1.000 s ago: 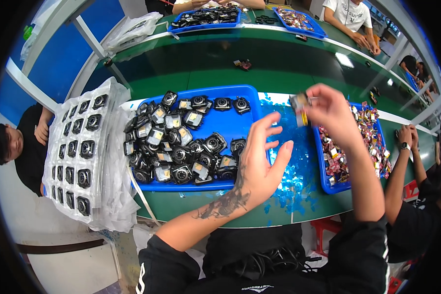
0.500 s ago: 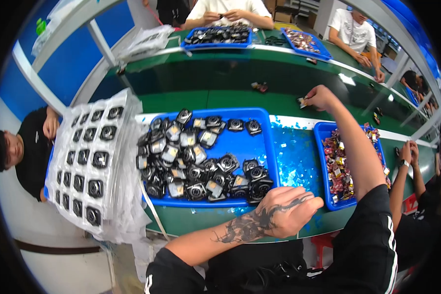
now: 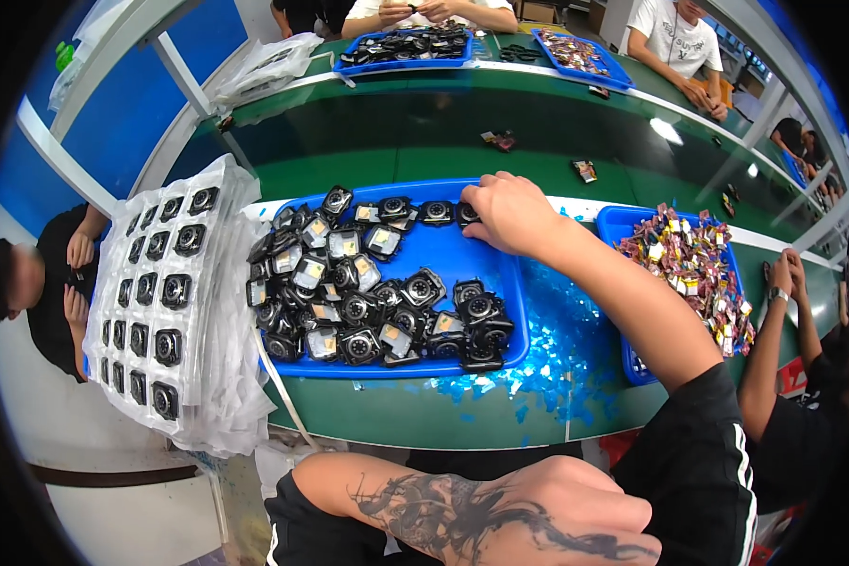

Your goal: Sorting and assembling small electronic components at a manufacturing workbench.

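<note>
At upper centre, the right hand (image 3: 507, 213) curls its fingers down onto a black round part (image 3: 466, 214) at the far edge of the blue tray (image 3: 500, 283); whether they grip it cannot be told. The left hand (image 3: 575, 509), at the bottom of the frame, is closed in a loose, empty fist, well apart from the tray.

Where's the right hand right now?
Head view: the right hand is stretched forward to the far right corner of the blue tray, fingers on the small black round parts along its far edge, left of the tray of colourful pieces.
</note>
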`<action>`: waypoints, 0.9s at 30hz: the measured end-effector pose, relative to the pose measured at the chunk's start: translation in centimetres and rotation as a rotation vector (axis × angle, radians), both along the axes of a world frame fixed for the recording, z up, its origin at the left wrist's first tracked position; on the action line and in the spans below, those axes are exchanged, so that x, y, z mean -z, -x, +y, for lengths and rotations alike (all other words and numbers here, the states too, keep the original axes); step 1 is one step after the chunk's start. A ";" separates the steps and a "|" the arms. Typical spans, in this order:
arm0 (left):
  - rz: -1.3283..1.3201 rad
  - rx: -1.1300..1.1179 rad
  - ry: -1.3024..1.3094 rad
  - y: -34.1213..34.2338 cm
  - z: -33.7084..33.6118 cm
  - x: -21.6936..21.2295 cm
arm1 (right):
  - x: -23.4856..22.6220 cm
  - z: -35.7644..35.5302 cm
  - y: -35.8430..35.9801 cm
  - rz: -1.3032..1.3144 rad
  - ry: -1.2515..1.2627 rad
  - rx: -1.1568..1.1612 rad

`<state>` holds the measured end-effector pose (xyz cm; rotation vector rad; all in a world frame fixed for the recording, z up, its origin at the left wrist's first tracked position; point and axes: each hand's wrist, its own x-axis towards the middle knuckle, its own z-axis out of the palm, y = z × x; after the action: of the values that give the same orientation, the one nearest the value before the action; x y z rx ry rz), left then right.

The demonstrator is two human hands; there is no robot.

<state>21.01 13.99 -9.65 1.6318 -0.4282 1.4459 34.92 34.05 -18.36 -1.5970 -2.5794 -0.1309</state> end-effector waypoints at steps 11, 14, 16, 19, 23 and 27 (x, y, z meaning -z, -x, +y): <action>0.368 -0.854 0.498 -3.7 7.4 4.0 | -5.7 -11.9 -5.5 1.370 0.363 -0.014; 0.527 -0.280 0.816 -5.3 7.1 6.5 | -5.6 -15.7 -5.6 1.766 0.535 -0.071; 0.451 -0.219 0.893 -6.3 7.1 7.1 | -4.7 -16.2 -5.8 1.846 0.580 0.014; 0.344 -0.159 1.049 -7.2 7.3 6.6 | -4.4 -15.4 -9.0 1.315 0.309 0.119; 0.387 -0.158 1.086 -6.6 8.6 7.0 | -4.4 -12.1 -16.3 0.368 -0.243 0.502; 0.449 -0.002 1.125 -6.6 8.8 7.4 | -2.3 -11.1 -20.4 0.187 -0.006 0.620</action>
<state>27.62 22.79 -17.04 0.9397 0.5698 0.9452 55.31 22.94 -16.02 -2.2260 -1.8717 -0.0329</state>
